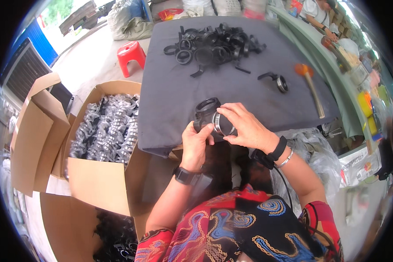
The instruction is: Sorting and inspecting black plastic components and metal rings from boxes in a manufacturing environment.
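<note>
Above the near edge of the dark cloth-covered table [170, 96], both my hands grip a black plastic pipe fitting [205, 108] with a round open mouth and a silver metal band. My left hand [195, 146] closes on its lower left side, thumb near the band. From the right, my right hand [248, 126] has its fingers and thumb around the silver band. Farther right on the cloth lies a black ring part with a silver band [280, 83]. A mallet [312, 89] with an orange head and a pale handle rests beyond it.
Black plastic rings [214, 46] are heaped at the table's far side. Left of the table, a cardboard box [100, 181] holds plastic-wrapped silver-and-black parts; a lower one holds black pieces [115, 236]. A red stool [131, 57] stands beyond. Another person [318, 17] sits at the far right.
</note>
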A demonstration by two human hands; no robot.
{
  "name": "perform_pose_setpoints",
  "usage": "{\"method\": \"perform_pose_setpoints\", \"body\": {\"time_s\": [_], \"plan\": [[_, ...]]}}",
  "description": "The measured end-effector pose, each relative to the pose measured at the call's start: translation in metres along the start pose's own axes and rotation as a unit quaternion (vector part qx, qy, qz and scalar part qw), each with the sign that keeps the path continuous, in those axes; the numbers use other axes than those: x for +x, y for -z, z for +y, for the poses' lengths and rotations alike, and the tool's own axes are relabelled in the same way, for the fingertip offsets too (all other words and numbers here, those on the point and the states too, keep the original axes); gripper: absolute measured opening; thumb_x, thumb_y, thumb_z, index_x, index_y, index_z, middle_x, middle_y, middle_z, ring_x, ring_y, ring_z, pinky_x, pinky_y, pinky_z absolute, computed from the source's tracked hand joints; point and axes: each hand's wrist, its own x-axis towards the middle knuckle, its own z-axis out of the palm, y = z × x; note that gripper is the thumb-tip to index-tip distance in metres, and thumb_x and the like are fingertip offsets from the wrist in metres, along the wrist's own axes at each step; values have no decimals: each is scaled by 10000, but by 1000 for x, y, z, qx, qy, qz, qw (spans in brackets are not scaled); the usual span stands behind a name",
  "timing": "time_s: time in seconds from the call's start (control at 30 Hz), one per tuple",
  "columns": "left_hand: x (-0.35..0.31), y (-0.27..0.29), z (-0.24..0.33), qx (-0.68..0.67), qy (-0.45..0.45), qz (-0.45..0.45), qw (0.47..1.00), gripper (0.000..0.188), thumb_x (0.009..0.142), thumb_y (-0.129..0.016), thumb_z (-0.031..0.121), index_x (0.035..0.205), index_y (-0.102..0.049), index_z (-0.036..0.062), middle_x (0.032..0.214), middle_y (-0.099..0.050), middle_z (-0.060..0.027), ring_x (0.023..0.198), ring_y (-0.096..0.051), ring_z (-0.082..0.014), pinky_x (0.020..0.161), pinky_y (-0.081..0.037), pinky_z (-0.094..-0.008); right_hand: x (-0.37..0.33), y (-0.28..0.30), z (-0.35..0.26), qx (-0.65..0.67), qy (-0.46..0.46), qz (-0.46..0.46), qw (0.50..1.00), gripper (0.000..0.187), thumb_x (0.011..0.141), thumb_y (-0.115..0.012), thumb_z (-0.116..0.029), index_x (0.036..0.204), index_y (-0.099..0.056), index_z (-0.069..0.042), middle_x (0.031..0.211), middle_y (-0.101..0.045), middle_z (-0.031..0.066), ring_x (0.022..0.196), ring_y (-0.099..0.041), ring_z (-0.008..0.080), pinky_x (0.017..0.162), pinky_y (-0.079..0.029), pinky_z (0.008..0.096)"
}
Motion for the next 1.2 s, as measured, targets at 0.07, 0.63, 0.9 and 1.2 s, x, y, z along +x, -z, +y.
{"method": "perform_pose_setpoints", "body": {"time_s": [0.07,0.63,0.9,1.2], "plan": [[9,1,-5,-17,2,-6,1000,115,849,-647,0,847,-546,54,761,-595,-36,527,-529,-113,459,-396,-232,-1,-3,2,6,9,19,1000,729,640,-773,-96,1304,-478,-42,1286,-479,169,1177,-467,358,973,-436,413],[0,39,22,174,-65,63,980,290,958,-544,261,731,-503,85,616,-498,9,507,-453,-74,475,-337,-223,-13,38,-5,-295,106,138,939,590,714,-649,-59,1272,-475,16,1255,-532,150,1129,-502,302,905,-452,408],[-29,87,-9,188,-68,52,979,295,926,-583,147,657,-479,85,622,-510,18,576,-449,-61,557,-361,-233,-9,44,-19,-252,136,142,948,601,688,-679,-63,1259,-503,-3,1272,-519,138,1121,-504,308,916,-453,401],[-32,100,-21,194,-46,11,980,220,940,-549,157,757,-588,42,707,-609,-20,688,-555,-96,690,-430,-254,-12,53,-33,-14,80,147,986,819,576,-817,-75,1316,-469,-25,1292,-500,145,1145,-492,335,937,-454,402]]}}
